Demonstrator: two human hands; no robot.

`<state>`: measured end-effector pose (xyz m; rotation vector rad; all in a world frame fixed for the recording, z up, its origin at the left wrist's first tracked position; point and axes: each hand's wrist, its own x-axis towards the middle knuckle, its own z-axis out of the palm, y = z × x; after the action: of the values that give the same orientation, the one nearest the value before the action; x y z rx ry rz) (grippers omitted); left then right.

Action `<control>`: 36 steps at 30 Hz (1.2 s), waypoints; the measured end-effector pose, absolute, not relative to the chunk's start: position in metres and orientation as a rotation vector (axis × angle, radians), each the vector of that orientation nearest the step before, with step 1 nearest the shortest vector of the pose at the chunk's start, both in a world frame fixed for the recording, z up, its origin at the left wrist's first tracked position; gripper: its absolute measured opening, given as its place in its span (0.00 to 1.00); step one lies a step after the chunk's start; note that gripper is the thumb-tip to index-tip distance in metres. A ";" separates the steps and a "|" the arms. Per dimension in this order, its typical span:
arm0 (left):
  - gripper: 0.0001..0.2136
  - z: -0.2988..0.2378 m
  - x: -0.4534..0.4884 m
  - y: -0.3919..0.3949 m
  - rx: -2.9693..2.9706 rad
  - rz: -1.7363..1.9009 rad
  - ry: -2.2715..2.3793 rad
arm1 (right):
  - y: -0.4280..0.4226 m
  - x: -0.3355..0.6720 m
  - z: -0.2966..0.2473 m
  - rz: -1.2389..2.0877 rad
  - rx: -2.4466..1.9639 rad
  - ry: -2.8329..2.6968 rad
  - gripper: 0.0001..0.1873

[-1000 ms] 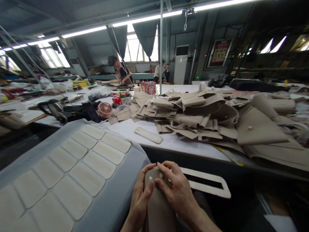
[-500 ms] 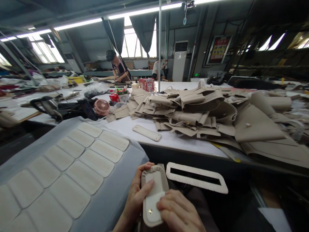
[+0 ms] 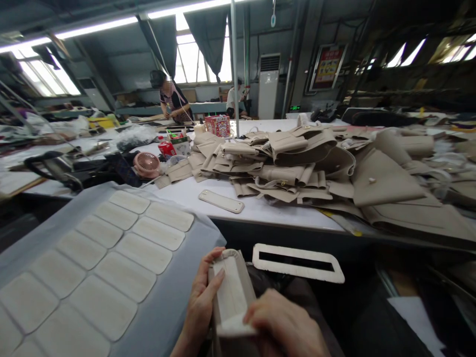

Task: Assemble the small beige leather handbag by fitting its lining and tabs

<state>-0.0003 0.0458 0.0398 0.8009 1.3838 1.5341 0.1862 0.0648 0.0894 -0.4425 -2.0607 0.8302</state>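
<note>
My left hand [image 3: 200, 302] grips the left edge of a beige leather strip [image 3: 231, 290] with a white lining, thumb pressed on its upper face. My right hand [image 3: 282, 327] is closed over the strip's near end at the bottom of the view. The strip stands between both hands over my lap. A white rectangular frame piece [image 3: 297, 263] with a long slot lies just right of the strip.
Rows of pale rounded pads [image 3: 111, 250] lie on a grey sheet [image 3: 178, 297] at left. A single flat piece [image 3: 221, 201] rests on the white table [image 3: 193, 193], behind it a heap of beige leather parts [image 3: 316, 168]. A pink fan [image 3: 148, 163] and two people stand farther back.
My right hand slid down from the strip's top to its near end, uncovering the white lining. The view shifted slightly right.
</note>
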 end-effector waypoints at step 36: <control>0.27 0.049 0.002 0.052 0.629 1.483 1.455 | 0.081 0.130 0.041 1.291 -1.260 -1.461 0.09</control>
<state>0.0020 0.0524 0.0492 0.6294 1.4547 1.4835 0.1298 0.0809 0.0414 -1.2595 -1.4608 1.2914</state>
